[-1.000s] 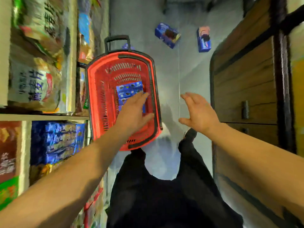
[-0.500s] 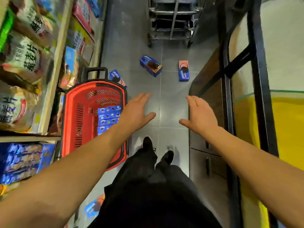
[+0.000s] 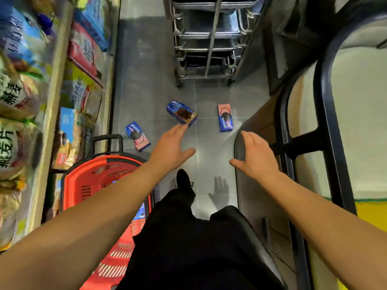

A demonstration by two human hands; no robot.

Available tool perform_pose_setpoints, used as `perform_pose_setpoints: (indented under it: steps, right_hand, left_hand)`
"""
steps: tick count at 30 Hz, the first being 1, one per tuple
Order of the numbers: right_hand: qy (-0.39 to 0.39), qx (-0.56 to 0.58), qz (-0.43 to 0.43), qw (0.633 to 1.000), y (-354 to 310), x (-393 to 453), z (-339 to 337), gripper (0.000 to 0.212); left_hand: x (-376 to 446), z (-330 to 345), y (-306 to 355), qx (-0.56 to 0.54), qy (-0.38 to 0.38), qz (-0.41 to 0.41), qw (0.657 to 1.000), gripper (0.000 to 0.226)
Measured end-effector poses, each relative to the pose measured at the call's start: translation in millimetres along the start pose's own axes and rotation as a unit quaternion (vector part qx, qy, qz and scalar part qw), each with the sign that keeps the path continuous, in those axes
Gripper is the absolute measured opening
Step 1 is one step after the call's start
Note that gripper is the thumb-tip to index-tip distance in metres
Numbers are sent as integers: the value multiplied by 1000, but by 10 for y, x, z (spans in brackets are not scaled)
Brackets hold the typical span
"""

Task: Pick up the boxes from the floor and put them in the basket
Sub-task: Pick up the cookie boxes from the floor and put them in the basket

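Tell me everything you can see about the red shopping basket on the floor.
The red shopping basket looks like plastic, with slotted, vented walls, a dark rim and a black pull handle standing up at its far end. It sits upright on the grey tiled floor against the snack shelf, to the person's left. The left forearm and a dark trouser leg cover much of it. A bit of blue box shows inside. Neither hand touches it.

Just beyond the left hand's fingertips [image 3: 181,127] lies one box [image 3: 181,112] on the floor [image 3: 146,97], a second box [image 3: 225,117] ahead of the right hand's fingers [image 3: 247,137], a third box [image 3: 137,135] left of the left fingers, the basket [image 3: 92,181] nearer, under the left forearm.
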State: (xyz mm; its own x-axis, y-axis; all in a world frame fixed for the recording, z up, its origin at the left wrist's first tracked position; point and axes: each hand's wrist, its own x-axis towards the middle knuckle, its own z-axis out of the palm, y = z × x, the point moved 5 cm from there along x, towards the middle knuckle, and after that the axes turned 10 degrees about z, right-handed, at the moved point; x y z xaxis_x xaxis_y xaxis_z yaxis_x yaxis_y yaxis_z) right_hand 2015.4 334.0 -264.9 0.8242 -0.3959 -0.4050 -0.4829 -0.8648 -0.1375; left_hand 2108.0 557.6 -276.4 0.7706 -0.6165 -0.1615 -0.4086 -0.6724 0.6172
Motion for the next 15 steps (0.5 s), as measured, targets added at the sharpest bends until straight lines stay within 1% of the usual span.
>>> perform_pose_setpoints:
  steps: [3,6,9,11,15]
  right_hand:
    - [-19,23,22,999,-75,350,-53,94]
    - [-37,46,49,997,-95,650,-51,95]
    - [-27,41,51,997,-55,1045,22,90]
    - [-41,54,67,995,6,1318,111,87]
    - [-71,63,67,993,170,1926,416,86]
  left_hand:
    - [452,-136,-77,8,-18,14,1000,81]
    - [867,-135,-207,26,-41,3,999,82]
    - [1301,6,-351,46,-68,18,996,85]
    - [1586,136,-438,47,-69,26,996,87]
    - [2134,464,-619,26,-76,21,997,86]
